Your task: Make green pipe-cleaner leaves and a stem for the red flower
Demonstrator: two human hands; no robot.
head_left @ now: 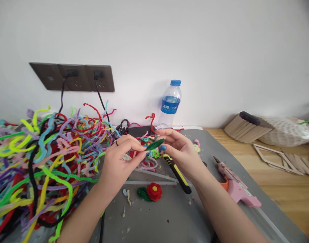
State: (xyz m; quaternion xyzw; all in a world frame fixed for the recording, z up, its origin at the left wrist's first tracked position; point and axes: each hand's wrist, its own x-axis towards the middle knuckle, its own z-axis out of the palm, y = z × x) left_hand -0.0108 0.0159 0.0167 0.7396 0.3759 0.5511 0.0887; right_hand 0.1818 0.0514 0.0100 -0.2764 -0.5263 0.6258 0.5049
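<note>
A dark green fuzzy pipe-cleaner leaf (154, 144) is held up between my hands. My left hand (124, 153) pinches its near-left end between thumb and fingers. My right hand (178, 152) curls around the other end, with the thumb against the leaf's lower side and the fingers above it. Below them on the grey mat lies a red pipe-cleaner flower (154, 192) with a yellow centre and green leaves. A black and yellow utility knife (178, 175) lies under my right hand, and clear glue sticks (151, 182) are beside it.
A large tangle of coloured pipe cleaners (55, 162) covers the left side. At the right lies a pink hot glue gun (237, 189). A water bottle (171, 104) stands by the wall, under sockets (75, 77) with plugged cords. Wooden sticks (247, 130) lie far right.
</note>
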